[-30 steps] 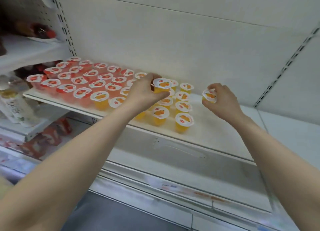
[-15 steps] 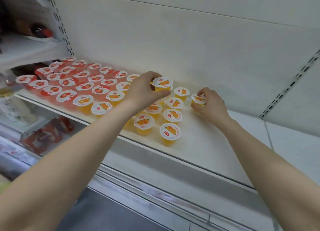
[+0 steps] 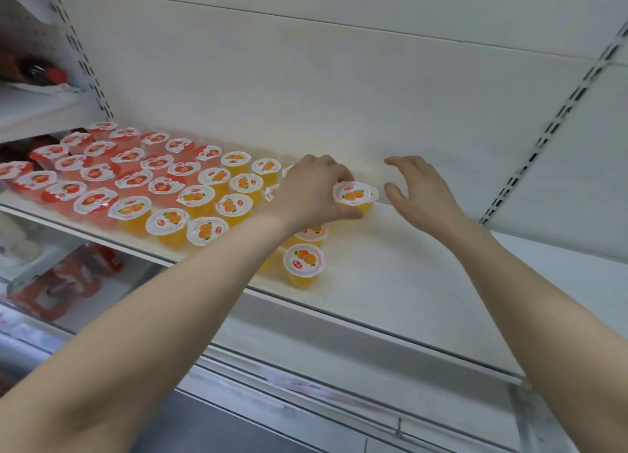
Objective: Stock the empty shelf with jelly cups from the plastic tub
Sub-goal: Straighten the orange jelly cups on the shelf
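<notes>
- An orange jelly cup (image 3: 352,194) is near the back of the white shelf (image 3: 390,282), at the right end of the rows.
- The left hand (image 3: 312,191) grips it, fingers curled round it.
- The right hand (image 3: 419,189) hovers just beside it, fingers spread, holding nothing.
- Rows of orange cups (image 3: 198,197) and red cups (image 3: 98,174) fill the shelf's left part.

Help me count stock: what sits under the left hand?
The left hand grips one orange jelly cup. Below its wrist, part of another cup shows, and a lid edge beside it. Any further cups under the palm are covered.
</notes>
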